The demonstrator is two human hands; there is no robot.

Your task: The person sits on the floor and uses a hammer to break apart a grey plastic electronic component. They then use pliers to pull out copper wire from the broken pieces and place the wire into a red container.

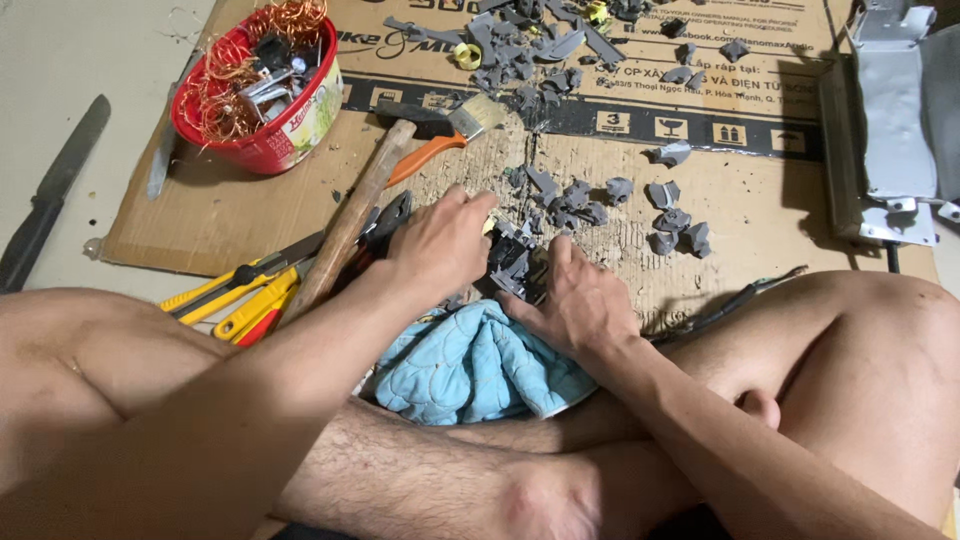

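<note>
- Left hand (pixel 440 245) and right hand (pixel 580 305) both grip one dark part (pixel 515 265), fingers curled on it.
- The part sits on cardboard (pixel 200 215), just far of the blue cloth (pixel 475 365).
- A hammer (pixel 365 195) lies left of the hands.

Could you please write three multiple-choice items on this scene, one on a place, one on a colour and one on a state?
1. Where does the red bowl stand?
A. on the cardboard sheet's far left corner
B. on the blue cloth
C. beside the metal casing

2. What colour is the quilted cloth between the legs?
A. red
B. light blue
C. black

3. What are both hands doing?
A. resting on the knees
B. gripping the hammer
C. working at one dark grey part

Answers: 1 A, it sits at that corner. 2 B, it is pale blue. 3 C, left hand and right hand meet on the dark grey part.
</note>
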